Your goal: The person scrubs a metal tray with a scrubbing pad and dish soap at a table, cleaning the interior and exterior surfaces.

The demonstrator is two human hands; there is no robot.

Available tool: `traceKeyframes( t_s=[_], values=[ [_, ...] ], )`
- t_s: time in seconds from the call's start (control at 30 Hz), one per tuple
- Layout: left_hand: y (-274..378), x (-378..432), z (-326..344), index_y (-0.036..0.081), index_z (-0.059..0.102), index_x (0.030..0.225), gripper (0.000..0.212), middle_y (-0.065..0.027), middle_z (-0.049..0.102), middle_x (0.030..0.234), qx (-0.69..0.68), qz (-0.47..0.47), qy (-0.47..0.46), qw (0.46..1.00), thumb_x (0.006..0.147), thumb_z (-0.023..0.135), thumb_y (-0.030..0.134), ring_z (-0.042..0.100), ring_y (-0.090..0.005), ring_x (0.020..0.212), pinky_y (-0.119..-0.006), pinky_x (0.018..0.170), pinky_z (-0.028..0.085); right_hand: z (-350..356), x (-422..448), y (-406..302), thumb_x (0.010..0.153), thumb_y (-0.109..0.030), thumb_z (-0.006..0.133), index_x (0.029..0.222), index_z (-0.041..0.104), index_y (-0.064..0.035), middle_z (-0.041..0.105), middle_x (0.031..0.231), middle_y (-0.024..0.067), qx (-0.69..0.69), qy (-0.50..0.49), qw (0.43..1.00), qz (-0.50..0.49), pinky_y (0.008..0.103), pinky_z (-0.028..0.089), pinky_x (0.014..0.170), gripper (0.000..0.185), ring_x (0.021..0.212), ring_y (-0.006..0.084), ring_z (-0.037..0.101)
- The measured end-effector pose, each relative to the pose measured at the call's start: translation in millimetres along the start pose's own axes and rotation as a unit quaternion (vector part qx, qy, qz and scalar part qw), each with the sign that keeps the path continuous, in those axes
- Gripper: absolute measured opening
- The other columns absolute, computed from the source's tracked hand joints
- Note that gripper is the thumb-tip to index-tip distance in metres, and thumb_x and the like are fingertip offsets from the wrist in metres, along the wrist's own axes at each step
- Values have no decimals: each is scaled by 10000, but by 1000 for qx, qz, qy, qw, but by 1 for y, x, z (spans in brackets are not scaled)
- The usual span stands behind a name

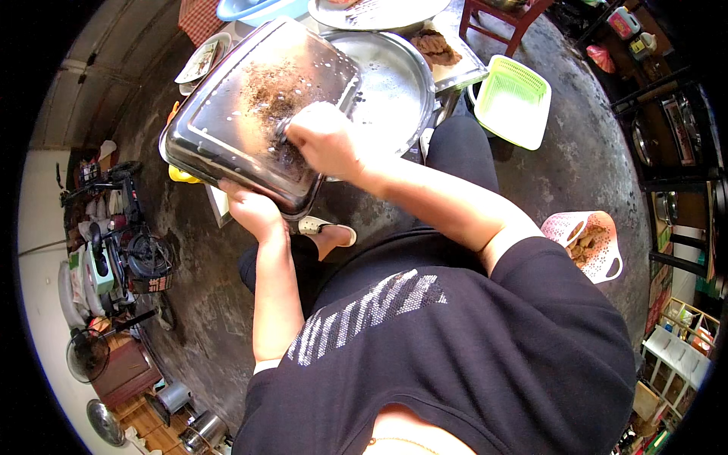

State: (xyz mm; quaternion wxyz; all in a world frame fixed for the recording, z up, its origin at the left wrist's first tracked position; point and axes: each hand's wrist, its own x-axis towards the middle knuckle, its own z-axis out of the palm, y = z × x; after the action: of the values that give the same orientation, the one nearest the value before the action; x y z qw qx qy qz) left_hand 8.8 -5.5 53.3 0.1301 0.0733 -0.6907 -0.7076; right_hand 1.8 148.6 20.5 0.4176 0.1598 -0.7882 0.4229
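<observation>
My left hand (253, 210) grips the near lower rim of a rectangular metal roasting pan (222, 136). The pan is tilted, its underside facing me. A brown-black burnt stain and pale droplets mark that underside. Closed in a fist, my right hand (327, 139) presses a small dark scourer (281, 129) against the stained area. Most of the scourer is hidden by the fingers, so its material is unclear. Just behind the pan rests a wide round metal basin (392, 85), wet inside and partly covered by the pan.
A tray with a brown lump (435, 48) lies right of the basin. Farther right is a green colander (515, 102), near a red chair (500, 23). A pink basket (588, 244) with brown pieces stands by my right elbow. At the back are a blue tub (256, 10) and a plate (198, 62).
</observation>
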Motion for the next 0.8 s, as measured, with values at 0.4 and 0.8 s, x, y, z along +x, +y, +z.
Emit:
traceKeyframes(
  t_s=[0.4, 0.8],
  values=[
    [-1, 4, -1, -28, 481, 1276, 505, -129, 592, 1203, 23, -6, -18, 1000, 1089, 244, 378, 593, -219, 1059, -359, 932, 490, -1, 7, 55, 756, -42, 664, 902, 707, -91, 692, 897, 63, -78, 41, 996, 6, 392, 501, 831, 160, 883, 284, 648],
    [2, 0, 2, -31, 445, 1322, 535, -155, 574, 1226, -36, -45, -16, 998, 1089, 198, 384, 590, -244, 1077, -390, 950, 499, 2, -3, -4, 744, -92, 646, 826, 698, -114, 700, 871, 31, 12, 12, 997, -71, 377, 516, 787, 99, 842, 261, 659]
  ],
)
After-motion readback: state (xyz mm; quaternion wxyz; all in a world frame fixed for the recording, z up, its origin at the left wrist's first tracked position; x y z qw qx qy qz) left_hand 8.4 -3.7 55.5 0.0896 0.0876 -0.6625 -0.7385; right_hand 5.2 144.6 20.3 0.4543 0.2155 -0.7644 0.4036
